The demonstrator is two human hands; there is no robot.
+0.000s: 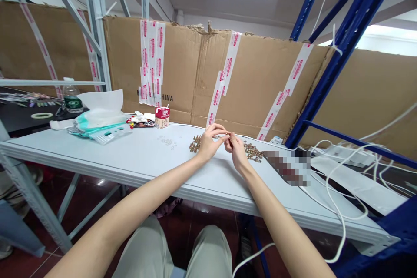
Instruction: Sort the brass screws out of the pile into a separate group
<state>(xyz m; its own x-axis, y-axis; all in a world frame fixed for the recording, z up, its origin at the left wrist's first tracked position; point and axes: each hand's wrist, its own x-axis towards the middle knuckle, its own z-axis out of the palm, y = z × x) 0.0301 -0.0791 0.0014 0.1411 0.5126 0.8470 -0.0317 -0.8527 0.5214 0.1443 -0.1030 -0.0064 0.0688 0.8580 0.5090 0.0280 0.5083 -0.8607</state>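
Note:
My left hand point(211, 140) and my right hand point(236, 147) meet above the middle of the white table point(137, 156), fingertips pinched together. Whatever sits between the fingers is too small to make out. Beside my left hand lies a pile of small brass-coloured metal parts point(195, 144). A second pile of similar brass-coloured parts point(253, 152) is spread to the right of my right hand. Farther left, small clear pieces point(167, 141) are scattered on the tabletop.
A red-and-cream drink carton point(162, 118) stands at the back, near a snack wrapper point(142, 121). Teal-and-white plastic packaging point(97, 124) lies at left, with a water bottle point(72, 97) behind. A pixelated dark object point(286, 167) and white cables point(342, 208) are at right. Cardboard point(182, 65) walls the back.

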